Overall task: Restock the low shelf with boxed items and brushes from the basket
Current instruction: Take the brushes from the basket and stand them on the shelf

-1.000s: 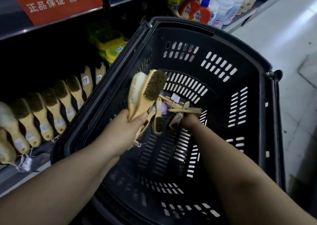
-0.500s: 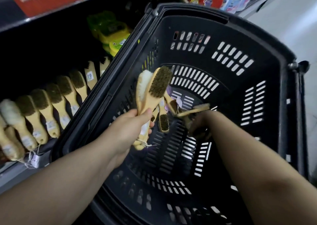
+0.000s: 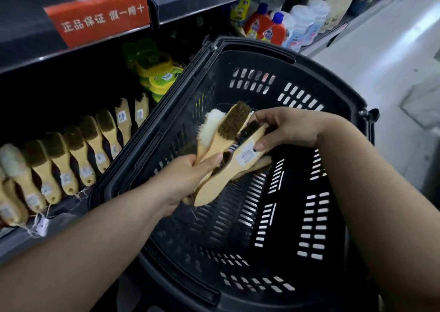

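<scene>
The left grip (image 3: 183,178) keeps its fingers curled round the handles of a bundle (image 3: 226,130) of one white and one brown brush, above the basket (image 3: 262,48) near its left wall. The right grip (image 3: 290,128), down at the basket floor half a second ago, has come up pinching a labelled brush (image 3: 247,155) with more beneath it, and lays them against the bundle. No loose brush shows on the visible floor, so this is probably the last handful for the shelf. On the low shelf (image 3: 14,239) a row (image 3: 71,159) of brushes stands close-packed along the front edge, up to the green items (image 3: 152,68). Open room shows only in the dark behind them. The basket's left rim sits just beside the shelf front, so the load must clear it.
</scene>
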### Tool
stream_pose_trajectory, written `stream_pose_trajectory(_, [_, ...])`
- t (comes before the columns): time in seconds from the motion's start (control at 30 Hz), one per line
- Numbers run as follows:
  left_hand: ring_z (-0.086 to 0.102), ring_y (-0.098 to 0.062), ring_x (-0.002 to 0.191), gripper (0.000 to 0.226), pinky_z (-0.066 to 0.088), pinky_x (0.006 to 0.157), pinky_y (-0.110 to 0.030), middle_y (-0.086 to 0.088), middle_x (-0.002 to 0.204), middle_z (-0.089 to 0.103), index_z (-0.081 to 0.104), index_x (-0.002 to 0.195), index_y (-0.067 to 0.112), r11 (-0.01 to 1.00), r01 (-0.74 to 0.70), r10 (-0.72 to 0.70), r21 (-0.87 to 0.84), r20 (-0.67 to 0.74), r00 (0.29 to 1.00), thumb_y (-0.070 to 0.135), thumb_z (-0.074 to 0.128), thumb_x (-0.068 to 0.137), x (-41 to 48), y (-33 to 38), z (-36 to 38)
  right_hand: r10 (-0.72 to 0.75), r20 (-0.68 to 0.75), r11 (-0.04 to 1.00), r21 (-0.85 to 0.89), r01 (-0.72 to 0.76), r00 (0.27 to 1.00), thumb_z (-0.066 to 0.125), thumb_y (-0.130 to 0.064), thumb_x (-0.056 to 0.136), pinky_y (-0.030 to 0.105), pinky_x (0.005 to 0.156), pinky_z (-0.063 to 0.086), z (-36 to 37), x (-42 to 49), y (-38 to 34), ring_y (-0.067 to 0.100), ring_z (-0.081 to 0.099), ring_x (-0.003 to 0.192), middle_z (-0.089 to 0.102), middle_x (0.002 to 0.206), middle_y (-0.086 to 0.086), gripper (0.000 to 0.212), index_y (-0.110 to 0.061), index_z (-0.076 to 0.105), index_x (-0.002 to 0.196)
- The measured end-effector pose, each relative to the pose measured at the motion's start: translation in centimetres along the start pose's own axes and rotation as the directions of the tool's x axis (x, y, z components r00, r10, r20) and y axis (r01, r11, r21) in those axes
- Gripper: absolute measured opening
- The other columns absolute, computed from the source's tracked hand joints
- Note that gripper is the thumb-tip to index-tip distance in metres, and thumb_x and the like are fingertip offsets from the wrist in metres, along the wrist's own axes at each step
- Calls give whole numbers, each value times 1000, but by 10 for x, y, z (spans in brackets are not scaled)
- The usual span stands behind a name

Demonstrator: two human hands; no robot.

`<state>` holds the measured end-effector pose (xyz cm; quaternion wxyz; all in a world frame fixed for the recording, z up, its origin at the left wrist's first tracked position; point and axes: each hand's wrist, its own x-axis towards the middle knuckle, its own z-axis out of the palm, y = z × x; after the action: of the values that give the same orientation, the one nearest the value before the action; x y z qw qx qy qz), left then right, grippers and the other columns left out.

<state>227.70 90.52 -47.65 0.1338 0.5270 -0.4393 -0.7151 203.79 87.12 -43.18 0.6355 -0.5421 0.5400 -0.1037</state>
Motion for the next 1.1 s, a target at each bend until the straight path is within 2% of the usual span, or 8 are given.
stream_pose_trajectory(0.07, [68, -20, 74, 55, 56, 79, -40, -5, 75, 74, 61, 101, 12, 996, 9, -5, -90, 46, 999, 52, 65, 64, -2, 1, 1, -7, -25, 998, 58, 8, 1000, 61, 10, 79, 23, 75, 57, 0, 4, -1, 14, 67, 87, 68, 89, 3, 27, -4, 53, 100])
stream_pose_trajectory(0.3, [71, -17, 69, 71, 58, 67, -34, -6, 80, 75, 58, 108, 10, 986, 70, -49, -153, 137, 989, 41, 79, 48, -5, 4, -2, -21, 54, 990, 144, 13, 998, 60, 8, 77, 28, 81, 55, -1, 25, 5, 17, 65, 86, 62, 91, 9, 28, -4, 49, 100])
stream_pose_trajectory(0.53, [72, -14, 68, 26, 45, 50, -21, -3, 75, 75, 60, 98, 16, 994, 62, -65, -90, -23, 998, 13, 74, 76, 4, -6, -7, 85, -94, 807, 591, -13, 992, 63, -34, 83, 28, 71, 57, -2, 86, 68, 16, 66, 83, 65, 94, 5, 27, -14, 60, 101])
stream_pose_trajectory(0.67, [72, -13, 66, 26, 44, 43, -20, 1, 74, 75, 60, 97, 19, 997, 39, -45, -66, -94, 995, 12, 74, 77, 8, -12, -8, 539, -506, 817, 510, -271, 673, 44, -19, 99, 26, 63, 53, 25, 132, 148, 14, 53, 76, 58, 112, 9, 30, -6, 52, 126])
stream_pose_trajectory(0.77, [69, -7, 56, 26, 42, 36, -14, 1, 72, 74, 61, 95, 20, 998, 18, -27, -64, -139, 990, 9, 75, 75, 11, -15, -10, 601, -458, 799, 334, -500, 655, 49, -22, 97, 27, 85, 47, 60, 143, 188, 26, 50, 110, 47, 138, 16, 50, -5, 34, 141])
stream_pose_trajectory(0.83, [68, -6, 56, 26, 41, 36, -12, 1, 74, 75, 62, 94, 21, 999, 10, -18, -50, -150, 989, 11, 76, 75, 12, -16, -10, 619, -508, 782, 326, -531, 599, 49, -28, 96, 11, 69, 44, 78, 143, 202, 30, 50, 119, 50, 134, 17, 46, -6, 43, 136])
stream_pose_trajectory(0.93, [70, -10, 61, 26, 44, 40, -15, -1, 76, 75, 63, 93, 22, 999, 5, -12, -47, -157, 988, 11, 77, 74, 13, -18, -10, 630, -557, 773, 386, -503, 541, 43, -17, 98, 2, 34, 30, 88, 130, 216, 26, 55, 103, 54, 132, 17, 36, -2, 51, 130])
stream_pose_trajectory(1.1, [69, -14, 63, 28, 43, 40, -19, -3, 78, 75, 63, 93, 19, 996, 18, -28, -85, -120, 992, 7, 77, 72, 14, -17, -8, 628, -556, 778, 422, -465, 545, 43, -18, 98, 20, 57, 38, 68, 102, 190, 18, 48, 77, 57, 103, 13, 17, -13, 59, 95])
